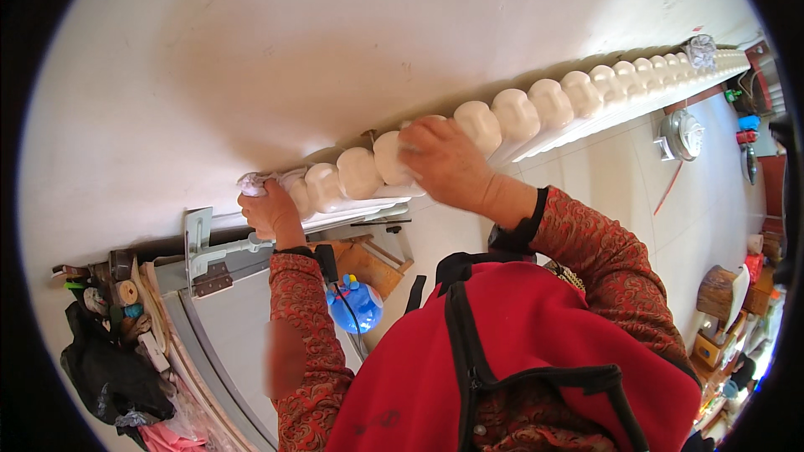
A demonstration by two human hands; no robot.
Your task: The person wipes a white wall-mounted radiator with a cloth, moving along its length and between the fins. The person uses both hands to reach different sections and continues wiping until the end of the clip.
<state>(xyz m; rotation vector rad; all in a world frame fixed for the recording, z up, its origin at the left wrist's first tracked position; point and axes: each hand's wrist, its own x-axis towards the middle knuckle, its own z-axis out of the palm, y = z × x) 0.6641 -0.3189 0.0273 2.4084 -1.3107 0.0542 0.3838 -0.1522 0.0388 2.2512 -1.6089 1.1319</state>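
Note:
A long cream column radiator (515,114) runs along the wall, its rounded column tops facing me. At its near left end my left hand (270,208) grips a crumpled pale cloth (254,183), which lies partly over the end columns. My right hand (443,160) rests over the tops of the columns farther along, fingers curled toward the wall side; it is slightly blurred, and whether anything is under it cannot be told. Another crumpled pale cloth (701,51) lies on the radiator's far end.
A metal bracket (198,245) and pipe (229,247) stand left of the radiator. Below are a wooden stool (370,267) and a blue ball-like object (357,309). Bags and small items crowd the lower left. A silvery round object (682,135) stands on the tiled floor at right.

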